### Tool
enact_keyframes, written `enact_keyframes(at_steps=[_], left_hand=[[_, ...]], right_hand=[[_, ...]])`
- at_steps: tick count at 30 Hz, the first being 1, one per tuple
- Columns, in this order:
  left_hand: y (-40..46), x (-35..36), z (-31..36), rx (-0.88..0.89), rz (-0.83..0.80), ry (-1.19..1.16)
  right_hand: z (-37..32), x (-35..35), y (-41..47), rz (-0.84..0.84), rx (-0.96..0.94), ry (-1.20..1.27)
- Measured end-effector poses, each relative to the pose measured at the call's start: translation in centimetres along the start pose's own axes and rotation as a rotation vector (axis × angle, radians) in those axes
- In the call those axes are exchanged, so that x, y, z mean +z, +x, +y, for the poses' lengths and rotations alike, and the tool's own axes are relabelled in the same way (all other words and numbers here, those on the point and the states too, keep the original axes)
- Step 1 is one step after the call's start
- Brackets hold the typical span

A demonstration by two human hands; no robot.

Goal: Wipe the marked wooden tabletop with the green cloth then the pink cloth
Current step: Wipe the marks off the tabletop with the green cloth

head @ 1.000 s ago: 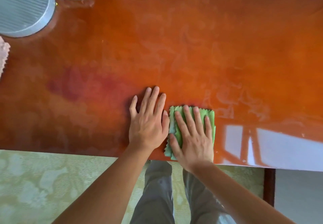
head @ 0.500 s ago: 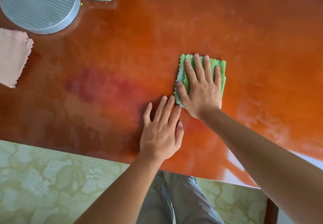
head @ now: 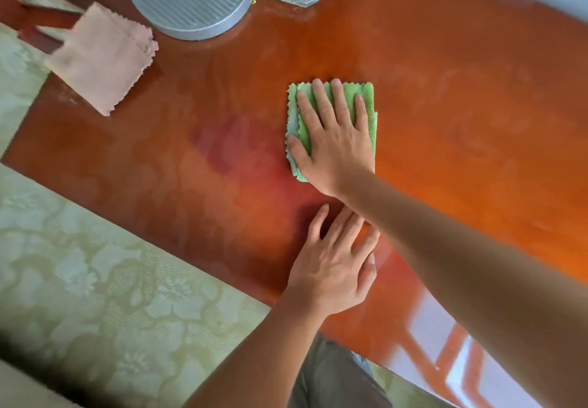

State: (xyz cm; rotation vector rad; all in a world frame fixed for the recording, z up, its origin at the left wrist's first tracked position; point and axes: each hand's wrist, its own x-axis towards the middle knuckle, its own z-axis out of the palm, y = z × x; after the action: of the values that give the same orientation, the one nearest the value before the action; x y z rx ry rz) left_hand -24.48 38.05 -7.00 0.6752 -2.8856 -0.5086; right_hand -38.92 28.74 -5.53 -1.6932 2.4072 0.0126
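I log right hand [head: 334,140] flat, fingers straight, pressing green cloth [head: 361,96] mid-tabletop [head: 461,121]; left hand [head: 331,267] open, braced nearer me; reddish mark [head: 229,143] lies just left of cloth, pink cloth [head: 101,57] far-left.

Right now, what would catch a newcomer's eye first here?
The bright green cloth mid-table, pressed flat under the right hand. Nearer the table's edge, the left hand rests flat on the glossy orange tabletop. A pink cloth lies at the far left corner.

Green cloth [head: 356,96], pink cloth [head: 101,57], orange-red tabletop [head: 461,105].
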Motion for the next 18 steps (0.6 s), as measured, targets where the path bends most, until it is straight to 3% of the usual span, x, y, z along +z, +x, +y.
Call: enact_keyframes(at_steps=[10, 15, 18], left_hand=[[0.5, -1.6, 0.2, 0.02, -0.056, -0.017], [-0.2, -4.5, -3.6, 0.188, -0.074, 0.07], [-1.5, -6.1, -5.9, 0.194, -0.064, 0.104]], right_hand=[[0.6, 0.1, -0.9, -0.039, -0.138, -0.009], [2.3, 0.5, -4.3, -0.049, -0.065, 0.025], [2.8, 0.7, -6.8, -0.053, -0.024, 0.018]])
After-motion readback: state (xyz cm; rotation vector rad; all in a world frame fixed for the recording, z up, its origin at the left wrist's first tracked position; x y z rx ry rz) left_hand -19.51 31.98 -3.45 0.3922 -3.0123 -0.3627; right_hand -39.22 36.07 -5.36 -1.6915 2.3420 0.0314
